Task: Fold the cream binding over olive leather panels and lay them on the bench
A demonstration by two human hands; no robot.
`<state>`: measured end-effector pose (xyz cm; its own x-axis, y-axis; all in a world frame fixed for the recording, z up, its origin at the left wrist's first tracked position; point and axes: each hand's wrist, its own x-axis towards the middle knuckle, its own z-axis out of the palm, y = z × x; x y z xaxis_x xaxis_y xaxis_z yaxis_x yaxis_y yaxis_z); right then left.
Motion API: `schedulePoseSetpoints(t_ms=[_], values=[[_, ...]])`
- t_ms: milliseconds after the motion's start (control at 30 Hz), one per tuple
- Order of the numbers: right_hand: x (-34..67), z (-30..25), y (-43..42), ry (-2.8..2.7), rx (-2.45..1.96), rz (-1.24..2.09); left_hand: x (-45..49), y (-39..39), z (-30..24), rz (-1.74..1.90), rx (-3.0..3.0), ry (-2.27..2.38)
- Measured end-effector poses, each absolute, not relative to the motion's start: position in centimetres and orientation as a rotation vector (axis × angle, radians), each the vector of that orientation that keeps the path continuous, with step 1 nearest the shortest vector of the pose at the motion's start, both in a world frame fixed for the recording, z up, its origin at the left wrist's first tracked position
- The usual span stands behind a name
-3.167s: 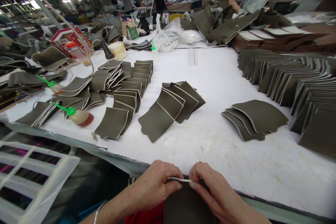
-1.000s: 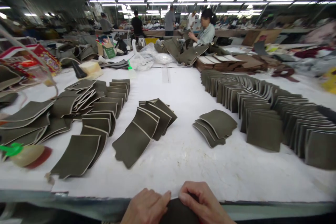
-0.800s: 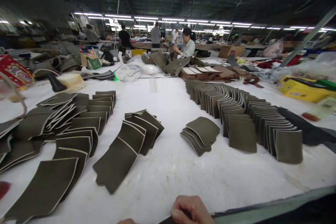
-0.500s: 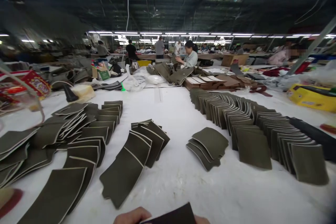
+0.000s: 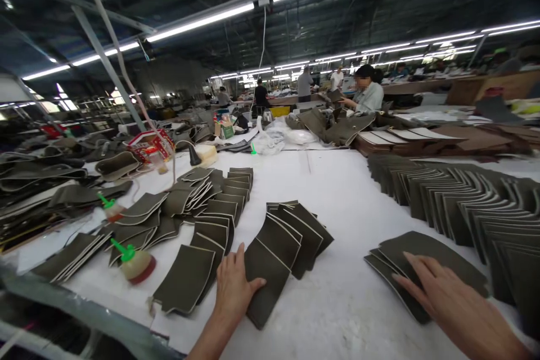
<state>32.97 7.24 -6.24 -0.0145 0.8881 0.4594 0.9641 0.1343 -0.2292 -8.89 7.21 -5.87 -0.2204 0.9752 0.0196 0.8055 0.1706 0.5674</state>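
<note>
My left hand [image 5: 237, 281] rests at the left edge of the nearest dark olive panel [image 5: 268, 287] in the middle fanned row. Its fingers point away from me and the thumb lies spread on the panel. My right hand [image 5: 447, 292] reaches over a small stack of olive panels [image 5: 426, 250] to the right, fingers stretched out across the top one. I cannot tell how firmly that hand touches it. The panels have pale edges and look like leather or a similar sheet. White table surface [image 5: 333, 304] separates the two hands.
Another fanned row of panels [image 5: 181, 278] lies to the left, beside a green-nozzled squeeze bottle [image 5: 137, 264]. Long overlapping rows [image 5: 455, 202] fill the right side. A metal rail [image 5: 76, 304] crosses the lower left. Across the table a co-worker [image 5: 369, 93] handles pieces.
Both hands were together at the bottom edge with a dark piece; now they are apart over separate stacks. The view has swung left and tilted.
</note>
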Motion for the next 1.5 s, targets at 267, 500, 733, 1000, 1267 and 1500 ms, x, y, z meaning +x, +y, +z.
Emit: schedulePoseSetpoints(t_ms=[267,500,733,1000,1267,1500], values=[[21.3,-7.0,2.2,-1.685,-1.49,1.099,-8.1,3.5,-3.1,0.914,1.143,1.394],[17.8,-7.0,-0.2,-1.404,-1.149,1.636,-3.8,-0.7,-4.8,0.833,0.922,0.98],[18.7,-6.5,-3.4,-1.556,-1.126,1.876,-4.6,-0.1,-2.9,0.44,1.258,1.157],[18.6,-6.1,-3.3,-1.898,-1.276,1.63,-4.9,0.6,-2.6,0.28,1.416,1.039],[17.2,-5.5,-3.9,-2.275,-1.1,0.787,-5.3,1.0,-4.3,0.183,1.31,0.997],[15.3,-5.6,-4.1,-2.285,-1.051,0.572,-4.9,0.4,-4.2,0.245,1.188,0.984]])
